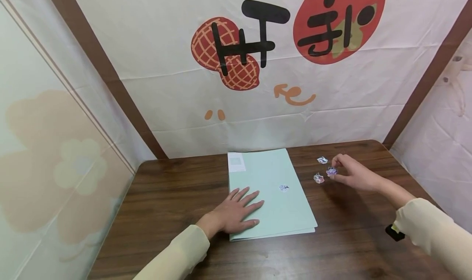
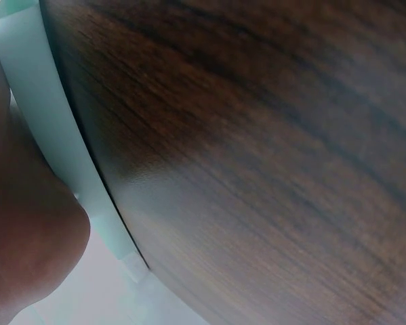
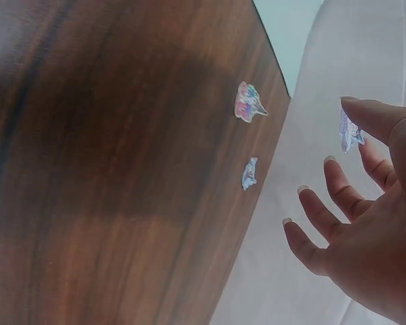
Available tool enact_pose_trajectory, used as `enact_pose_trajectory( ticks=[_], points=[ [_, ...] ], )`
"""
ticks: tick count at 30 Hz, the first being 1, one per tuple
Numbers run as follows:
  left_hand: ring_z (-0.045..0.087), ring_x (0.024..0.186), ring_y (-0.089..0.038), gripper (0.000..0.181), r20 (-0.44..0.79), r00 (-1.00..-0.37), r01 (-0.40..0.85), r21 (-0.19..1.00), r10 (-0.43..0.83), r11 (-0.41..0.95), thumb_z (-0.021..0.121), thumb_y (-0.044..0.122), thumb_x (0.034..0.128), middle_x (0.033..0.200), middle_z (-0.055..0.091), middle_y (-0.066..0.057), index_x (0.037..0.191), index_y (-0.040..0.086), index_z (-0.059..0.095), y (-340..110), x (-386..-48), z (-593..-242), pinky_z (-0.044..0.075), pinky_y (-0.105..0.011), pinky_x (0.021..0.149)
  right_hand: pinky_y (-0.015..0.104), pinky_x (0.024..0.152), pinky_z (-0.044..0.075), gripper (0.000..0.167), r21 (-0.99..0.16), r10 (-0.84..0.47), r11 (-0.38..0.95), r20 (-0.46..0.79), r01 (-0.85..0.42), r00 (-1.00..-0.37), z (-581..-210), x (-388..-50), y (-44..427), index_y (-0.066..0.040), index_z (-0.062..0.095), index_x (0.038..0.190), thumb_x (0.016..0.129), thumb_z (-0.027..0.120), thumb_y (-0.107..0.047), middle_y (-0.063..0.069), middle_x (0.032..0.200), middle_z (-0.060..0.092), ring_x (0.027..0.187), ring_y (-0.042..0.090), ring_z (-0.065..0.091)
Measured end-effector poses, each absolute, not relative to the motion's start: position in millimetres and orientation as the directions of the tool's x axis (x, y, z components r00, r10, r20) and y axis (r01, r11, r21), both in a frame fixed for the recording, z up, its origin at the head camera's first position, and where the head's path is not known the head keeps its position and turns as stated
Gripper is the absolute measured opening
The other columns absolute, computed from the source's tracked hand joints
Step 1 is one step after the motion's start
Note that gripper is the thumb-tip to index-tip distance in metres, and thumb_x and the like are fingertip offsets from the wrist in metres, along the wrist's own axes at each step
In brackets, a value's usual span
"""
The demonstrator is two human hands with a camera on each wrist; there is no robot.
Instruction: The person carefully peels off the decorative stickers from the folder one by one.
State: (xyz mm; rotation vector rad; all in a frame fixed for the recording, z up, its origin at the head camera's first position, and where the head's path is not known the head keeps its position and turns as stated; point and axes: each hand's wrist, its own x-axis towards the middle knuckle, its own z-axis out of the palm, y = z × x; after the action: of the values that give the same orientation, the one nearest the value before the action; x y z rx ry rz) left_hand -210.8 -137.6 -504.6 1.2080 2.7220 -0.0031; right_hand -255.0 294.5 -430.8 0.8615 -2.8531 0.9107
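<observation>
1. Cream sleeves (image 1: pixel 180 251) were closest, reaching over the brown desk (image 1: pixel 173 190) that held everything up.
2. One pale green folder (image 1: pixel 265 169) lay flat between the two hands, maybe so both could get to it.
3. On its left side sat the left hand (image 1: pixel 237 214), its grip spread wide, probably so the folder would not slide.
4. Past the folder's right edge was the right hand (image 1: pixel 353 175). Its grip pinched a purple sticker (image 1: pixel 331 171) with thumb and pointing finger, likely because it was so small and thin. It seemed lifted off the desk.
5. Up in the folder's far left corner was a white label (image 1: pixel 236 165).
6. Two shiny stickers (image 1: pixel 318 178) lay apart on the desk nearby, perhaps for easy picking. One more sticker (image 1: pixel 284 188) lay on the folder.
</observation>
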Motion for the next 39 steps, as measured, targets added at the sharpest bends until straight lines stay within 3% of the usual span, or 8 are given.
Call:
enact_pose_trajectory(
  ticks=[7,15,23,39],
  points=[
    [0.011,0.158,-0.031,0.064,-0.138,-0.663,0.736,0.063,0.736,0.675,0.032,0.062,0.106,0.172,0.016,0.001,0.163,0.034,0.027,-138,-212,-507,0.012,-0.056,0.125,0.057,0.091,0.048,0.025,-0.521,-0.512,0.67,0.193,-0.529,-0.837,-443,-246,293,-0.007,0.053,0.104,0.093,0.076,-0.008,0.006,0.104,0.056,0.108,0.033,0.056],
    [0.009,0.158,-0.03,0.064,-0.144,-0.665,0.732,0.068,0.733,0.678,0.03,0.063,0.106,0.172,0.014,0.002,0.163,0.034,0.026,-139,-211,-507,0.011,-0.055,0.125,0.057,0.093,0.049,0.025,-0.546,-0.494,0.696,0.106,-0.466,-0.863,-455,-239,294,-0.009,0.053,0.105,0.094,0.075,-0.011,0.009,0.108,0.055,0.112,0.034,0.057],
    [0.009,0.158,-0.029,0.064,-0.142,-0.667,0.733,0.051,0.731,0.679,0.028,0.064,0.106,0.172,0.013,0.003,0.164,0.035,0.025,-139,-212,-509,0.011,-0.055,0.125,0.036,0.079,0.046,0.023,-0.534,-0.47,0.731,0.057,-0.425,-0.881,-467,-234,296,-0.012,0.054,0.105,0.095,0.075,-0.016,0.004,0.102,0.053,0.096,0.023,0.051],
    [0.011,0.158,-0.031,0.063,-0.137,-0.663,0.734,0.075,0.736,0.675,0.031,0.062,0.1066,0.172,0.016,0.001,0.163,0.033,0.028,-138,-211,-506,0.013,-0.056,0.125,0.039,0.074,0.039,0.023,-0.452,-0.45,0.785,0.053,-0.424,-0.891,-483,-223,295,-0.016,0.055,0.1,0.092,0.077,-0.017,0.004,0.102,0.052,0.094,0.023,0.046]
  ],
)
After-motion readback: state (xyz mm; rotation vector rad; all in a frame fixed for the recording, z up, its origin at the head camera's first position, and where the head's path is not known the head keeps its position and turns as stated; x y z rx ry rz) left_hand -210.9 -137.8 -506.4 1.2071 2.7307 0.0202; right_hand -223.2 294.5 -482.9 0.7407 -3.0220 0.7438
